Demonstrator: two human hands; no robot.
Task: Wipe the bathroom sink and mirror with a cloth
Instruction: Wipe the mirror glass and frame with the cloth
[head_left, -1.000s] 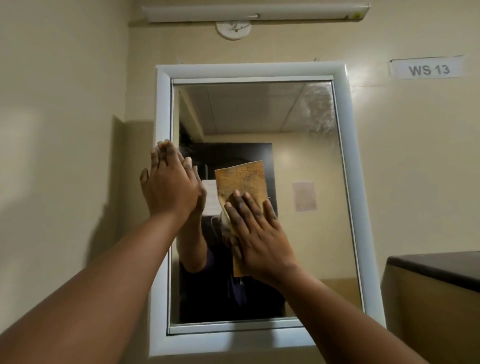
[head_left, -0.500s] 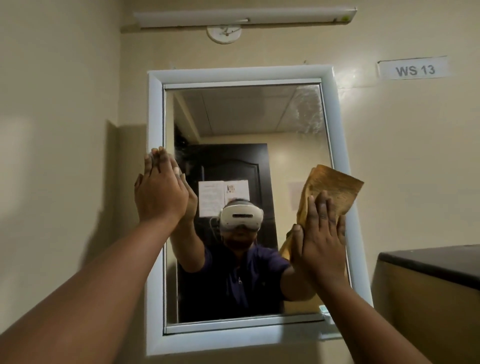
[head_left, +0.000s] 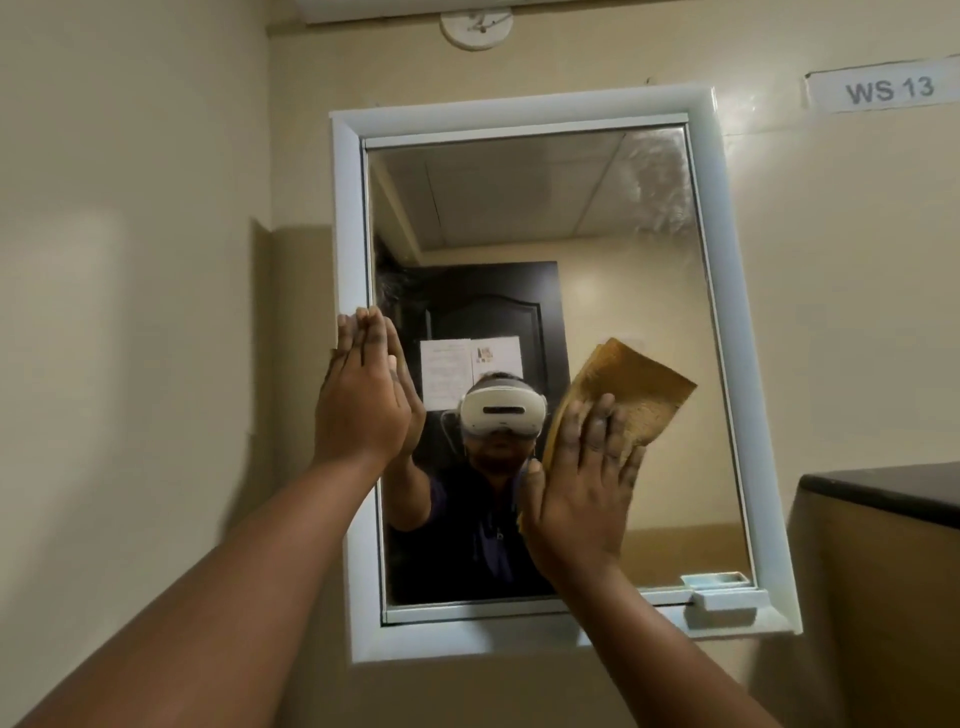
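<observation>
On the white-framed mirror (head_left: 540, 218) (beige walls) right hand (head_left: 582, 499) presses cloth (head_left: 628, 395).

Rectangular wall mirror (head_left: 519, 218): glossy glass, hazy smears toward its upper right corner. Pale blue-white mirror frame (head_left: 345, 218): smooth, semi-gloss, plastic-looking. Ochre-brown wiping cloth (head_left: 641, 392): matt, rough-textured fabric. Cream wall (head_left: 130, 234): matt paint. White "WS 13" label (head_left: 885, 88), far right: flat, matt. Dark countertop (head_left: 893, 491), right: smooth, faint sheen.
</observation>
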